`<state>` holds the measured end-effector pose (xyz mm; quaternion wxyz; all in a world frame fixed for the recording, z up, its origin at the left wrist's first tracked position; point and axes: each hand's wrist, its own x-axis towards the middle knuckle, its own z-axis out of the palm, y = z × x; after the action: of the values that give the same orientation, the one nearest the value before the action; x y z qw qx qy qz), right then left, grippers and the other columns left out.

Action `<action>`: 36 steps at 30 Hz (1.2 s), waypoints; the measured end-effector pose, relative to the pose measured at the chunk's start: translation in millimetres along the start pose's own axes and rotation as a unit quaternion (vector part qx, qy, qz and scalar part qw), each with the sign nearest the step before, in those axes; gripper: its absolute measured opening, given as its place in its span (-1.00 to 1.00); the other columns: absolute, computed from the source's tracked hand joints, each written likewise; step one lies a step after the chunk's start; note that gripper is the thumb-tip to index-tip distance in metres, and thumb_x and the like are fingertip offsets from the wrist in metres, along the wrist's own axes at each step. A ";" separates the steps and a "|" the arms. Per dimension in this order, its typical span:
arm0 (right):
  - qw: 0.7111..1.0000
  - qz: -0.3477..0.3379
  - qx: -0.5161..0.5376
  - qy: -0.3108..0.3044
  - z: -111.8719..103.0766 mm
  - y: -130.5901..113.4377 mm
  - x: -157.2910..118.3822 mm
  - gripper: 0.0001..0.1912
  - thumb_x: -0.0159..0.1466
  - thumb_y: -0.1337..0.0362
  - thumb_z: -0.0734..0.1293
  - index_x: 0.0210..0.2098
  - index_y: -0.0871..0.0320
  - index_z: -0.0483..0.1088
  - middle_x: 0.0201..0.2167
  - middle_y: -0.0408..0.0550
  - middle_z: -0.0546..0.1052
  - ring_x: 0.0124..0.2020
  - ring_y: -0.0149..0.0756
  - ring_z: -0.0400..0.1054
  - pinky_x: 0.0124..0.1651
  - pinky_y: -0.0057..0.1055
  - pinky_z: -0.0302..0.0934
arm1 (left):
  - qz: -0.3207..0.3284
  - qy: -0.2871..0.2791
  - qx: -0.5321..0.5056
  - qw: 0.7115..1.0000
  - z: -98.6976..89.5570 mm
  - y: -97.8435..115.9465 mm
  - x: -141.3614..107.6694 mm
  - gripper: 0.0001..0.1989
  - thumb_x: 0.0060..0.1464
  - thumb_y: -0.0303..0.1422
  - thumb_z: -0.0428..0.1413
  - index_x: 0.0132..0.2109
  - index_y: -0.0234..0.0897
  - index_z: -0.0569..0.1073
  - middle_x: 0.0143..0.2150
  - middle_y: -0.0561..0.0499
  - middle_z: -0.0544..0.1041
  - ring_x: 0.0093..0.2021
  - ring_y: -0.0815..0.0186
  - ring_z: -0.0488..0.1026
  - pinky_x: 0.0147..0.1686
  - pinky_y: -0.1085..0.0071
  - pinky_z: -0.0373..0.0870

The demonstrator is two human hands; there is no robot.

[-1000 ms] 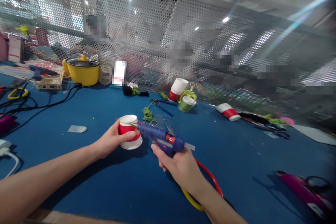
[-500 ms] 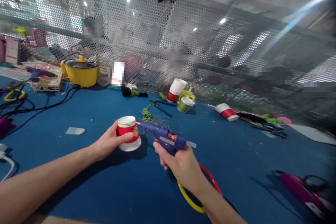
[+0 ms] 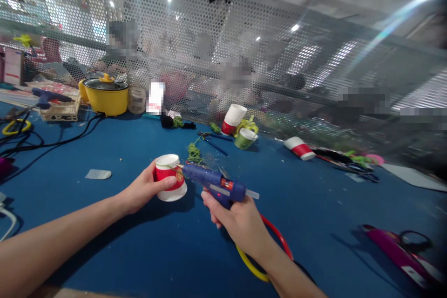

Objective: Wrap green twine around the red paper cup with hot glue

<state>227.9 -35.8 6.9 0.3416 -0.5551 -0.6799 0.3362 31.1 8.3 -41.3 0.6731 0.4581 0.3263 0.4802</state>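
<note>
My left hand [image 3: 145, 188] is wrapped round a red and white paper cup [image 3: 174, 192], its thumb across the front. A green strand runs near the cup's upper edge. In my right hand [image 3: 237, 219] is a blue glue gun [image 3: 207, 179], gripped by its handle, with a clear stick out of its back end. The metal nozzle points left and is at the cup's upper side; whether it touches cannot be told. Green yarn [image 3: 194, 152] lies on the blue table behind the cup.
At the back are stacked cups [image 3: 234, 118], a green-wrapped cup [image 3: 246, 138] and a fallen cup [image 3: 299, 148]. A yellow pot [image 3: 106, 98] stands back left. A red and yellow ring [image 3: 279, 235] lies below my right wrist; a purple tool [image 3: 391, 251] is at right.
The nozzle has shifted slightly left along the cup's upper side. Both hands keep their holds. The whole view has moved a little.
</note>
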 end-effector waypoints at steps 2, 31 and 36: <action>1.000 -0.004 -0.003 0.000 0.3 0.0 -0.2 -0.67 0.14 0.04 0.25 -0.39 0.22 0.39 -0.75 -0.20 0.33 -0.73 -0.44 0.25 -0.66 -0.51 0.23 | 0.004 -0.003 0.000 1.000 -0.1 -0.4 0.1 -0.46 -0.15 -0.26 0.26 -0.02 -0.31 0.30 -0.06 -0.17 0.47 -0.12 0.16 0.42 -0.07 0.23 0.27; 0.999 0.009 0.014 0.031 -1.9 -2.9 -0.9 -0.68 0.11 0.04 0.28 -0.41 0.21 0.36 -0.75 -0.21 0.33 -0.73 -0.43 0.24 -0.67 -0.51 0.23 | 0.009 -0.010 0.007 1.000 -2.5 -1.2 -0.1 -0.44 -0.19 -0.29 0.27 -0.01 -0.29 0.31 -0.07 -0.15 0.47 -0.09 0.13 0.40 -0.05 0.22 0.24; 0.999 0.013 0.006 0.038 -2.1 -5.2 -2.2 -0.70 0.13 0.06 0.27 -0.44 0.21 0.36 -0.75 -0.20 0.33 -0.73 -0.44 0.23 -0.65 -0.50 0.23 | 0.005 -0.013 0.003 1.000 -2.6 -1.1 -1.6 -0.45 -0.18 -0.29 0.27 -0.01 -0.29 0.32 -0.07 -0.15 0.47 -0.08 0.11 0.40 -0.05 0.20 0.24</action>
<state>227.3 -38.6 12.2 0.3660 -0.5738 -0.6574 0.3235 28.7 7.4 -43.3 0.6731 0.4679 0.3168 0.4771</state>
